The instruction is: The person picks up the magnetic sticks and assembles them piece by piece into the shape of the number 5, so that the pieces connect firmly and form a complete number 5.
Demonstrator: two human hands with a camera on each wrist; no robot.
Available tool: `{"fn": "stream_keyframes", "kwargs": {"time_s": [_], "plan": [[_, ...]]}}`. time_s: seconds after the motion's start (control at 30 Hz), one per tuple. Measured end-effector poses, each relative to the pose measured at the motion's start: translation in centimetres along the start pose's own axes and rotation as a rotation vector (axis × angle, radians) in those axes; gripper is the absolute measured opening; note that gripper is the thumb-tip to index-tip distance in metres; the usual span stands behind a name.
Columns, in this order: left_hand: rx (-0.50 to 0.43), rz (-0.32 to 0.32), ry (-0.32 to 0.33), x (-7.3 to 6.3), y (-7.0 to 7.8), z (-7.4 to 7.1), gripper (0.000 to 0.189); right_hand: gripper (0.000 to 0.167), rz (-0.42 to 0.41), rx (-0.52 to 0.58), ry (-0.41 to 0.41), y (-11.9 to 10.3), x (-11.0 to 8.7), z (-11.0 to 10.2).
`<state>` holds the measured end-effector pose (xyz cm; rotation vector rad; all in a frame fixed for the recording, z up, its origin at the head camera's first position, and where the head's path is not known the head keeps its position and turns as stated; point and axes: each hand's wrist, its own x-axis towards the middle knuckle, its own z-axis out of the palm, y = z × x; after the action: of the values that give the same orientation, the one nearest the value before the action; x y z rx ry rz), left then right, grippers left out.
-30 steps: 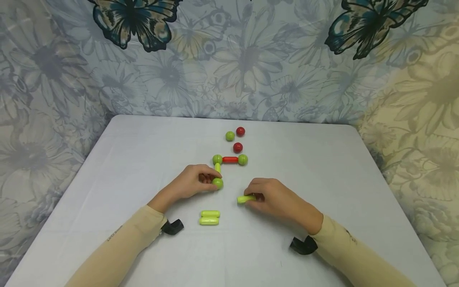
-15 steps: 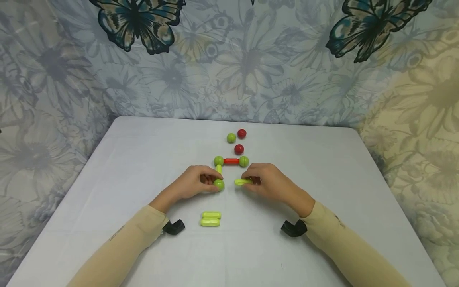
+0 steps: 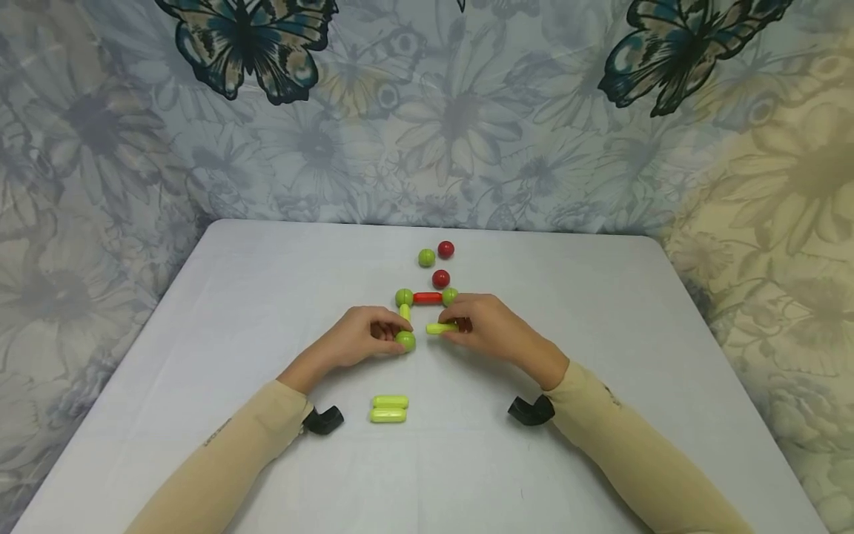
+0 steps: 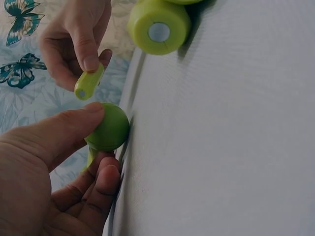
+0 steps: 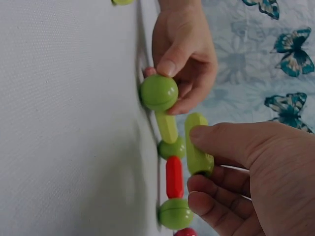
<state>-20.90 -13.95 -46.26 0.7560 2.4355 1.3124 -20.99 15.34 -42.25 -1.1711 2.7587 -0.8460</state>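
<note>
My left hand (image 3: 363,337) pinches a green ball (image 3: 405,341) between thumb and fingers. That ball ends a yellow-green rod (image 5: 167,129), which runs back to another green ball (image 3: 403,297). From there a red rod (image 3: 427,298) leads right to a third green ball (image 3: 450,296), partly behind my right fingers in the head view. My right hand (image 3: 497,330) pinches a loose yellow-green rod (image 5: 197,147) whose end, with a pale round disc, points at the left hand's ball across a small gap.
Two yellow-green rods (image 3: 389,415) lie side by side on the white table (image 3: 267,259), nearer the person. Beyond the joined pieces are a loose green ball (image 3: 426,257) and two red balls (image 3: 440,279). A patterned cloth (image 3: 460,111) hangs behind the table.
The right hand has moved away from the person and left with its rod, closing in on the left hand's ball. The left hand has kept its grip and place.
</note>
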Motion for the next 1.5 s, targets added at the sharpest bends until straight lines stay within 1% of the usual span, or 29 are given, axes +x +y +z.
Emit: {"fn": "stream_keyframes", "kwargs": {"time_s": [0.17,0.43,0.63,0.93,1.5], "plan": [[0.010,-0.001,0.010,0.2,-0.1,-0.1,0.030,0.016,-0.005,0.004,-0.003,0.1,0.2,0.3],[-0.010,0.004,0.001,0.3,-0.4,0.0,0.030,0.016,0.005,0.011,-0.009,0.7,0.4,1.1],[-0.011,0.016,0.001,0.4,-0.4,0.0,0.030,0.015,-0.021,0.025,-0.021,0.9,0.4,1.8],[-0.025,0.018,0.009,0.4,-0.5,0.0,0.031,0.014,-0.003,0.019,-0.041,0.6,0.5,2.4],[-0.014,0.019,0.009,0.5,-0.7,0.0,0.030,0.015,-0.007,0.023,-0.019,0.4,0.4,3.0]]}}
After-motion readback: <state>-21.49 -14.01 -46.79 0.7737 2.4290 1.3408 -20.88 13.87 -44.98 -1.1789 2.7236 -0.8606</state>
